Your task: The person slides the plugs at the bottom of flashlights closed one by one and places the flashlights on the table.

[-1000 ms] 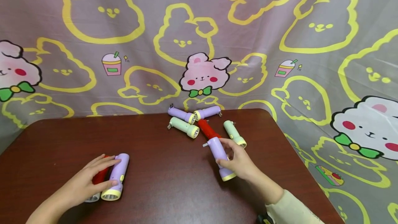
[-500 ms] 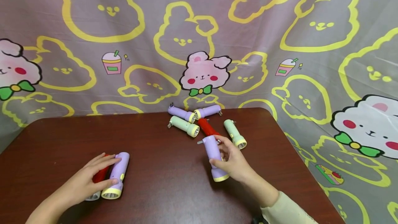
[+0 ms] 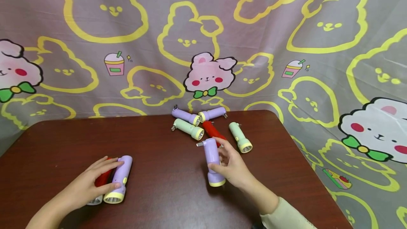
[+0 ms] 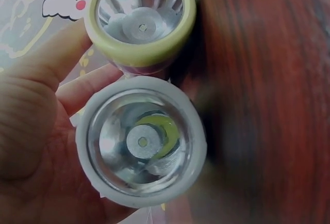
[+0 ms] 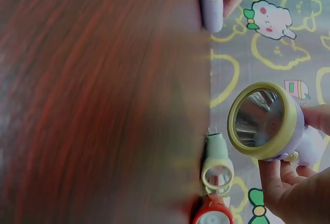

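My right hand [image 3: 233, 167] grips a purple flashlight [image 3: 211, 158] with a yellow rim and holds it tilted above the table. A metal plug sticks out from its upper end. In the right wrist view its lens [image 5: 260, 118] faces the camera. My left hand [image 3: 84, 186] rests over a red flashlight [image 3: 103, 179] and a second purple flashlight [image 3: 122, 172], lying side by side. Its thumb and straight fingers reach across onto the purple one. The left wrist view shows a white-rimmed lens [image 4: 142, 141] beside a yellow-rimmed lens [image 4: 142, 17]. The hand covers much of the red flashlight.
At the back of the brown table [image 3: 152, 190] lie two purple flashlights [image 3: 186, 116], a mint green flashlight [image 3: 187, 129] and a red flashlight [image 3: 213, 132]. Another mint green flashlight [image 3: 240, 137] lies right of them. A patterned curtain [image 3: 152, 45] hangs behind.
My right hand has moved left with the purple flashlight, which now stands more upright. The left hand and the two flashlights under it have stayed in place.
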A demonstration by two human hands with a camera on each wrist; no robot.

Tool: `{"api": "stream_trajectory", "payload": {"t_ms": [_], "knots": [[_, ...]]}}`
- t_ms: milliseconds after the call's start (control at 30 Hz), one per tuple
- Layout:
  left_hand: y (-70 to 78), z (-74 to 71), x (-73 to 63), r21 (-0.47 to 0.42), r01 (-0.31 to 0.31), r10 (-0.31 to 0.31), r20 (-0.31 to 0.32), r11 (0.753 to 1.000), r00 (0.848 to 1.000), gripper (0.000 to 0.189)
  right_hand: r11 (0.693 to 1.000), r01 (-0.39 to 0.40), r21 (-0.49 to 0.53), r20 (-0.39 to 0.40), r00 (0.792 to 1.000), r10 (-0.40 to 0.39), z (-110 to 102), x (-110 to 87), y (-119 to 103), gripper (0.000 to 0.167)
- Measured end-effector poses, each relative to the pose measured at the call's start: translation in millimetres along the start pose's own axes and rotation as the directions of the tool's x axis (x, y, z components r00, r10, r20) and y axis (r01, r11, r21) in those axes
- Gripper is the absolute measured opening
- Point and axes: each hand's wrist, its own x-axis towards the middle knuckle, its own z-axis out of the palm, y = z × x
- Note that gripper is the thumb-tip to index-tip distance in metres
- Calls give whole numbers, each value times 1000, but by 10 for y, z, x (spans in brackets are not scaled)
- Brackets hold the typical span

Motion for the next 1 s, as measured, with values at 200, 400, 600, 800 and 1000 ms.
{"api": "stream_trajectory", "payload": {"t_ms": [200,400,600,800,1000], "knots": [[-2,-2,2,19,5,-6,8,1000,1000,57,1000,15,15,4,1000,-15,89,2,-28,74],[-13,-3,4,17,-11,11,4,1000,1000,58,999,26,23,12,1000,-26,198,10,-63,73],[-20,-12,7,15,-12,12,9,1000,1000,58,999,18,39,17,1000,-19,277,11,-108,73],[-25,3,12,18,-27,28,-12,999,1000,56,998,16,62,21,1000,-17,342,10,-112,74],[-12,27,9,52,-61,64,-61,997,996,52,996,44,73,36,998,-47,420,14,-118,74]]}}
